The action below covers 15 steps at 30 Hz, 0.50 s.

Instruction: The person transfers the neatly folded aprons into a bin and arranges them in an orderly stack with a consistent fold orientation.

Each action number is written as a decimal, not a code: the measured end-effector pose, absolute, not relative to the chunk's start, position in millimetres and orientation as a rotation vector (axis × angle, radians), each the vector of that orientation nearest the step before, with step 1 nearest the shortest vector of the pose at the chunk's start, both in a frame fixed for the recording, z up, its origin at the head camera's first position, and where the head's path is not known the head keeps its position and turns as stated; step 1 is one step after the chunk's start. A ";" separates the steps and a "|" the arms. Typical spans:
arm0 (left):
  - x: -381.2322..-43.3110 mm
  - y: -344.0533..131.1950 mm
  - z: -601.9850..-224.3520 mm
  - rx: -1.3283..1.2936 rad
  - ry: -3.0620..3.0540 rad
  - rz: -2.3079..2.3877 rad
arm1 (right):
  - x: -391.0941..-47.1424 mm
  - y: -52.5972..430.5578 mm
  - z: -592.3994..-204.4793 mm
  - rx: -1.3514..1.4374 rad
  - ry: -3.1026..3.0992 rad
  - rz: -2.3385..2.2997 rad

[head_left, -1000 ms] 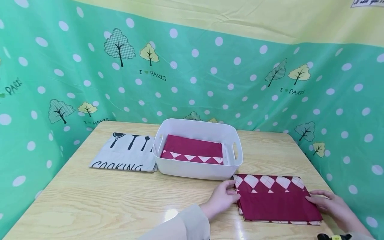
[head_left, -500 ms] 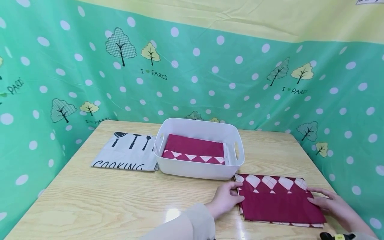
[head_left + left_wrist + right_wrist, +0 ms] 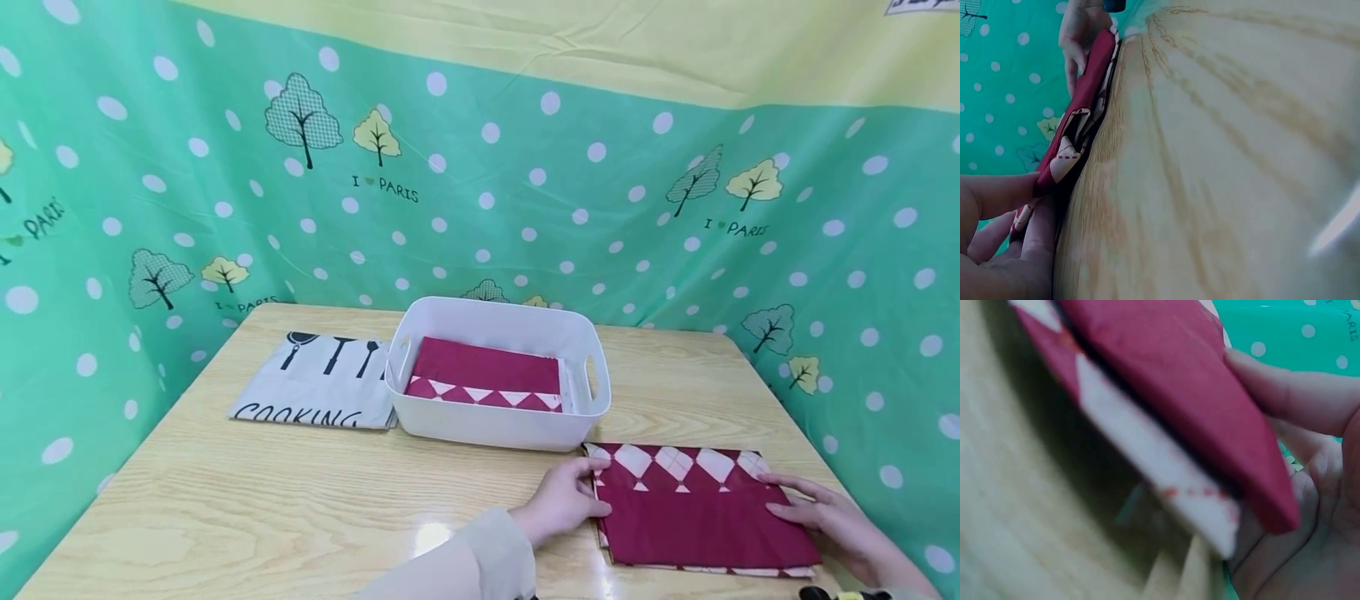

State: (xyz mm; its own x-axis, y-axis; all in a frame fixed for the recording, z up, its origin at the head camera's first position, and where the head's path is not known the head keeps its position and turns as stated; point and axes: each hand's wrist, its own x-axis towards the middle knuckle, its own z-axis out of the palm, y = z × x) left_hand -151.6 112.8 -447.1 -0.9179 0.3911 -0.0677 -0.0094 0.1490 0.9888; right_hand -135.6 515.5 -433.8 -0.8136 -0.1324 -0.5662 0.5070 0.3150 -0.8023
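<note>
A folded maroon cloth [image 3: 697, 521] with a band of white diamonds lies at the table's right front. At its left edge my left hand [image 3: 562, 498] pinches it, thumb on top and fingers beneath, as the left wrist view shows at the cloth's layered edge [image 3: 1063, 153]. My right hand [image 3: 828, 521] grips the opposite edge. In the right wrist view the thumb [image 3: 1297, 394] presses on top of the folded layers [image 3: 1179, 381], with fingers under them and the near corner raised off the table.
A white plastic basket [image 3: 487, 429] behind the cloth holds another folded maroon cloth [image 3: 487, 367]. Left of it lies a folded white cloth [image 3: 300, 392] printed with utensils and "COOKING". A green dotted curtain [image 3: 480, 183] encloses the wooden table [image 3: 300, 500].
The maroon cloth has shifted slightly toward me and to the right, with both hands staying at its side edges. The basket and white cloth have stayed in place.
</note>
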 end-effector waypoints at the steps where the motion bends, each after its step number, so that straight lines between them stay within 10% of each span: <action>1: -151.3 112.7 -446.6 0.367 2.113 1.835 | -134.8 516.3 -434.8 0.318 2.028 -1.545; 15: -145.4 108.8 -446.8 0.250 1.747 2.015 | -128.5 509.4 -430.5 0.285 2.003 -1.631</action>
State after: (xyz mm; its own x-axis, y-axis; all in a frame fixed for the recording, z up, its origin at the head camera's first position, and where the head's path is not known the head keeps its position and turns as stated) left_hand -145.4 108.8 -446.8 -0.8782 0.4514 -0.1585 -0.2207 -0.0884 0.9713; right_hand -128.5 509.4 -430.5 -0.8341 -0.1674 -0.5257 0.4808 0.2467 -0.8414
